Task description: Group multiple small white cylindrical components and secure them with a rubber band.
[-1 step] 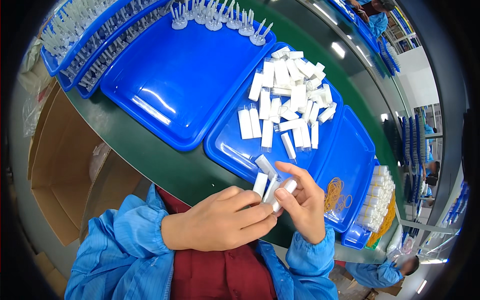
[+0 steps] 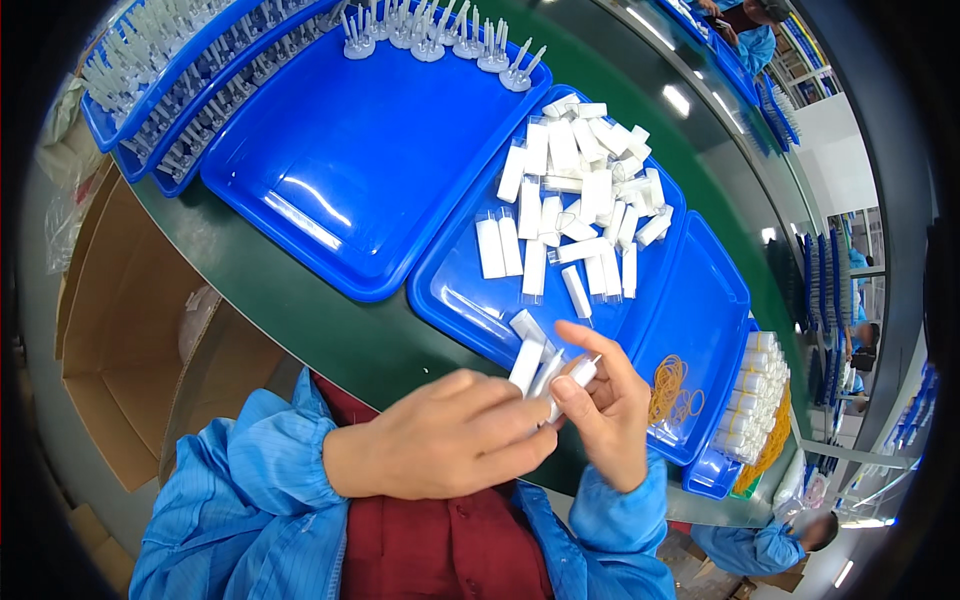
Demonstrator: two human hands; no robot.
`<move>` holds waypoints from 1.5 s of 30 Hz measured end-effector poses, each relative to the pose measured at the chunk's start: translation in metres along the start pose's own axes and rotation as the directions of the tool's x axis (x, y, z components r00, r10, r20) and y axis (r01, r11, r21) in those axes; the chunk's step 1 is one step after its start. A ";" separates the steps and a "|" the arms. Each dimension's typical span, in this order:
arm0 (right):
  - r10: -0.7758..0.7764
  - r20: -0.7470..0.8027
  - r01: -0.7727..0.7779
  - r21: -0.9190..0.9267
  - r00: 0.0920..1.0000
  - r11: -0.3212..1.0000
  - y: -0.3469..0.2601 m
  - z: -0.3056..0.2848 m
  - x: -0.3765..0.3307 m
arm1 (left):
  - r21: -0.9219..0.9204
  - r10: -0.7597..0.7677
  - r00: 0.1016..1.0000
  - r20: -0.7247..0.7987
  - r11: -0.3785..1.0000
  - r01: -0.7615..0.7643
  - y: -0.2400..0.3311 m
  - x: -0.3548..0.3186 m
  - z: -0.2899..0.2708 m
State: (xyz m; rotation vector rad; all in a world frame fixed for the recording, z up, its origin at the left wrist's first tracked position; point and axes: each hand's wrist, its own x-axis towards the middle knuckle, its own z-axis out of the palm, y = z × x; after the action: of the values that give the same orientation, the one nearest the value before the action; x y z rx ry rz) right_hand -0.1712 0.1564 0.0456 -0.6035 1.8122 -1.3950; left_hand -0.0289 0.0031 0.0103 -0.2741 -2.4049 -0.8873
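Observation:
My left hand (image 2: 445, 437) is closed around small white block-shaped pieces; one white piece (image 2: 527, 365) stands up from its fingers. Facing it, my right hand (image 2: 608, 415) pinches another slim white piece (image 2: 574, 388) between thumb and fingers, and a thin pale tip sticks out of its upper end. The fingers partly hide the pieces where the hands meet. Just beyond them, a pale piece (image 2: 528, 325) sits at the near rim of the blue tray (image 2: 450, 285). Inside that tray lies a loose pile of white pieces (image 2: 590, 190) with clear film at their ends.
A wide blue tray (image 2: 320, 170) at left holds clear pronged plastic parts (image 2: 428, 40) along its far edge. Stacked trays (image 2: 185, 90) of similar parts stand beyond it. Rubber bands (image 2: 668, 390) lie in a right tray, beside bundled white tubes (image 2: 752, 395). A cardboard box (image 2: 120, 340) stands lower left.
The white pieces between my hands have shifted and tilted slightly. A thin tip now shows at the end of the piece in my right hand.

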 end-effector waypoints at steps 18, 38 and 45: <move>-0.509 0.256 0.354 -0.929 0.822 0.106 0.030 -0.042 0.045 | 0.078 -0.141 0.977 -0.159 0.985 0.155 -0.023 -0.006 -0.003; -0.339 -0.239 0.312 -0.143 0.910 0.939 0.033 0.026 -0.013 | 0.014 -0.017 0.990 -0.140 1.000 0.019 -0.013 -0.007 0.006; -0.452 -0.168 0.354 -0.414 0.876 0.839 0.030 0.007 0.013 | 0.071 -0.028 0.978 -0.208 0.997 0.043 -0.022 -0.008 -0.002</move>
State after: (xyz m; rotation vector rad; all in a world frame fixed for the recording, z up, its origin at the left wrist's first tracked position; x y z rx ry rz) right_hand -0.1714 0.1516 0.0131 -1.1041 2.2852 -1.4606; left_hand -0.0300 -0.0148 -0.0048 -0.1043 -2.2498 -0.7973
